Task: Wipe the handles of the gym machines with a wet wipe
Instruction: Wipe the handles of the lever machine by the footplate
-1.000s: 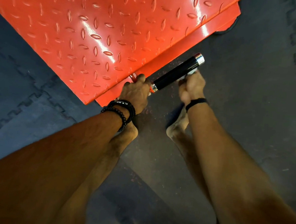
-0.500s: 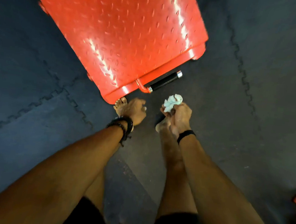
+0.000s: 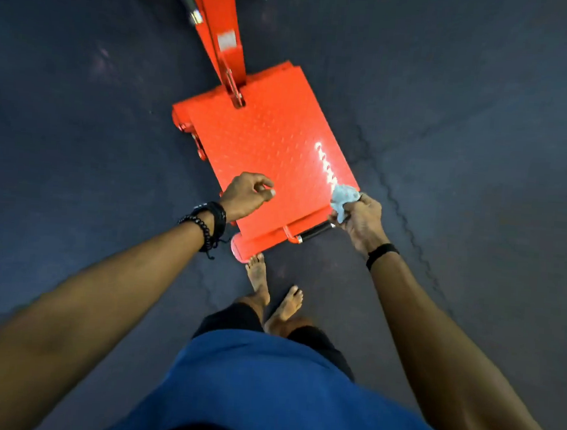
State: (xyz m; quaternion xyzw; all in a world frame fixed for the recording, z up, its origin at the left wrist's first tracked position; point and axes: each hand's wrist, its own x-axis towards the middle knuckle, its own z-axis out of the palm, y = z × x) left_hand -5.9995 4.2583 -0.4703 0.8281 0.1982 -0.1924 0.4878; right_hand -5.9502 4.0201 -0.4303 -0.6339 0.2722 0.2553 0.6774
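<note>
Looking down past our blue shirt (image 3: 283, 392), we see a red checker-plate footplate (image 3: 266, 153) lying on the dark rubber floor mats (image 3: 482, 128), joined at its far edge to a red machine arm (image 3: 221, 32). Along the plate's near edge runs a short black handle (image 3: 314, 232) with a chrome end. Our right hand (image 3: 362, 220) is just beside that handle's right end, fingers curled round a crumpled pale wet wipe (image 3: 343, 199) that sticks up over the plate's corner. Our left hand (image 3: 246, 195), wearing dark bracelets (image 3: 207, 224) at the wrist, hangs above the plate with fingers loosely curled and holding nothing. Our bare feet (image 3: 273, 294) stand just short of the plate's near corner.
</note>
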